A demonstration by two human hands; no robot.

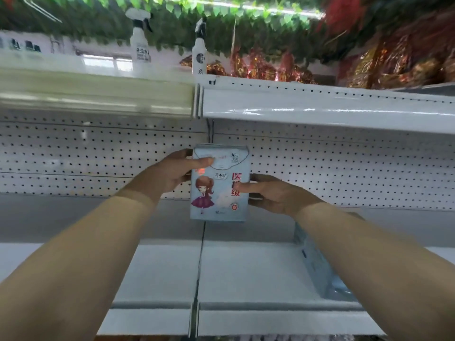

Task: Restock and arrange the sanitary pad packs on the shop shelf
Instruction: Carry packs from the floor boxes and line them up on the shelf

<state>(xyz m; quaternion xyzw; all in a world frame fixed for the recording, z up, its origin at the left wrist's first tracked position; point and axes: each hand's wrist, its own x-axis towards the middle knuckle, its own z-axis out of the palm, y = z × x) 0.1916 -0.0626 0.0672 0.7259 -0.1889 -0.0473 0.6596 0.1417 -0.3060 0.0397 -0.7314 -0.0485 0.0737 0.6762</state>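
Note:
A pale blue sanitary pad pack (219, 193) with a cartoon girl and red characters stands upright above the white shelf (157, 271), near the perforated back panel. My left hand (170, 173) grips its upper left side, thumb across the front. My right hand (273, 193) grips its right side, thumb on the front. A second pale blue pack (317, 267) lies on the shelf at the right, partly hidden under my right forearm.
The upper shelf (320, 107) juts out overhead. On top of it stand two white spray bottles (140, 43) and red-gold foil decorations (394, 62), with green leaf garland above. A seam (200, 267) divides the shelf into two sections.

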